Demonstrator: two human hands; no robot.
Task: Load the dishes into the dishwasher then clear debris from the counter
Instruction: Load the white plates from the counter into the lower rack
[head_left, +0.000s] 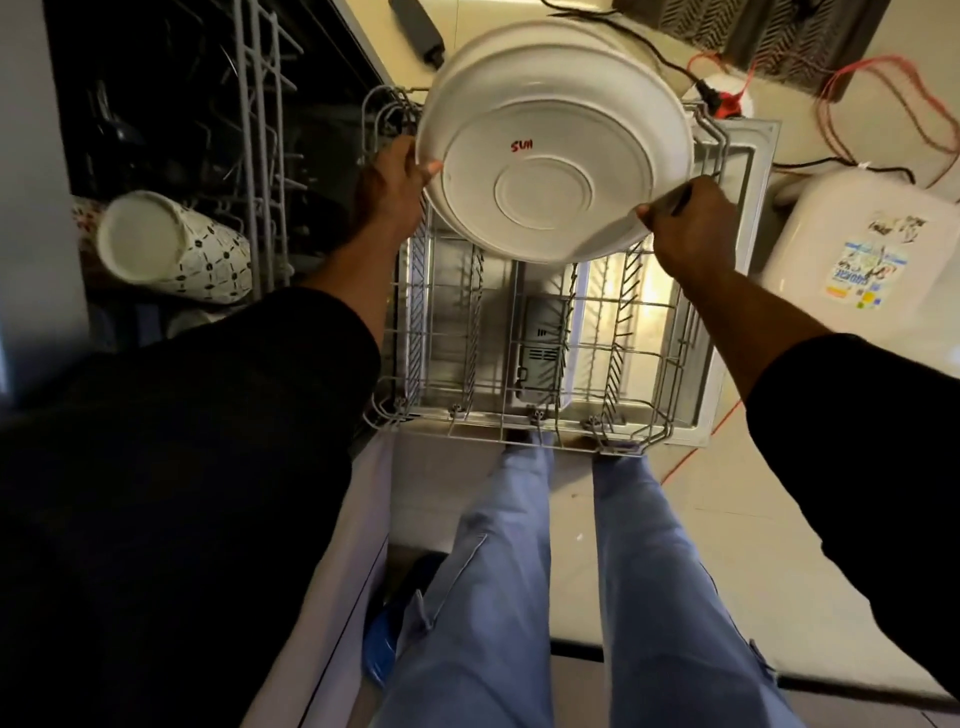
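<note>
The stacked plates (550, 156) hung tilted, underside to the camera, over the 12 o'clock end of the lower rack (519, 431). The left hand (389, 192) pinched their rim at 9 o'clock and the right hand (685, 223) gripped it at 4 o'clock. Open tine rows (472, 312) lay toward 6 o'clock.

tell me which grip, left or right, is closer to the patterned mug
Left. The left grip holds the plates' left rim, just right of the patterned mug; the right grip holds the opposite rim, farther from the mug across the plates.

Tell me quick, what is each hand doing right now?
Left hand: grips the white plates at their left rim.
Right hand: grips their right rim.
</note>
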